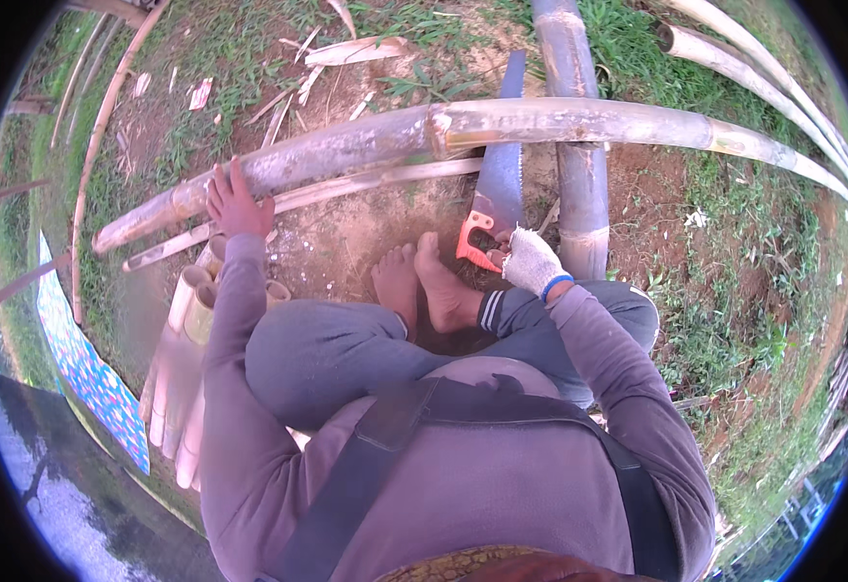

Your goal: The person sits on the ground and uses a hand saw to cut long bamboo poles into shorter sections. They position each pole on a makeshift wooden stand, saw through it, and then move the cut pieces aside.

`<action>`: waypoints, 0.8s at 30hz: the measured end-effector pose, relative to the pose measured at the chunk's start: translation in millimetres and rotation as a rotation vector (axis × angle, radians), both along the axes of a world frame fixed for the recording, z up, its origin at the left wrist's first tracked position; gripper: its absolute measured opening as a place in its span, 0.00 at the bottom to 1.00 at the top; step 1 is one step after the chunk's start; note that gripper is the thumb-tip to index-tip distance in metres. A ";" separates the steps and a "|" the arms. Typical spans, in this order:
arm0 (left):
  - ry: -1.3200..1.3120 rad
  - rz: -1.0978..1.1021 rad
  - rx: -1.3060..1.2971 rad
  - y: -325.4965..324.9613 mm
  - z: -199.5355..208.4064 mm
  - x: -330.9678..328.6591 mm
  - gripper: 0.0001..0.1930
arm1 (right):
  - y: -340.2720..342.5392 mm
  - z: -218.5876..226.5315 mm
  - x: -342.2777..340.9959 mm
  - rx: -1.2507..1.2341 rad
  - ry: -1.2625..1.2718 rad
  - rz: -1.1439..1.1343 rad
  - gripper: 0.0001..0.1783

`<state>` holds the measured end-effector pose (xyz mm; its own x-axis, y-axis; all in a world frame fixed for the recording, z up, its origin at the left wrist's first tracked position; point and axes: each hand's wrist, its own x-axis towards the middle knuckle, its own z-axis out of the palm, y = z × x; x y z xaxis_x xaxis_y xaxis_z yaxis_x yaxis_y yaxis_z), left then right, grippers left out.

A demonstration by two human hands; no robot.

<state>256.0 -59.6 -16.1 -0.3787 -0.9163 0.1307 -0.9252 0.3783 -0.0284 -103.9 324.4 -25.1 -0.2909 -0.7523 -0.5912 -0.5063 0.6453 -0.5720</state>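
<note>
A long bamboo pole [346, 141] lies across in front of me, its left end tapering away near the grass. My left hand [240, 202] is bare and rests on the pole toward that end, fingers spread. In a white knit glove with a blue cuff, my right hand [533, 262] has its fingers curled at the orange handle of a handsaw [502, 189]. The saw's blade points away from me and passes beneath the pole, its toothed edge to the right. Part of the blade is hidden by the pole.
A thicker bamboo piece [582, 194] runs under the long pole. Cut bamboo tubes [179, 310] are piled by my left arm, and a thin split strip [375, 177] lies behind my feet. More poles [734, 73] are at the far right. A patterned sheet [89, 369] is at the left.
</note>
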 end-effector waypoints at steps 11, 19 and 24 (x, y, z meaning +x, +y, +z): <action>-0.041 -0.471 0.328 79.7 -70.4 -48.8 0.31 | -37.1 22.5 38.9 0.372 0.339 0.416 0.39; -0.394 -0.497 0.399 27.4 -91.9 -57.7 0.24 | -3.0 14.6 8.4 0.157 0.555 0.228 0.27; -0.308 -0.465 0.307 13.1 -79.7 -3.1 0.22 | -39.0 36.3 12.1 -0.328 0.697 0.329 0.38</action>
<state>253.0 -46.6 -95.8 -0.7241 -0.6256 -0.2903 -0.6293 0.7716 -0.0931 -91.8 285.5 11.2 -0.2439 -0.9652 -0.0939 -0.9471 0.2579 -0.1909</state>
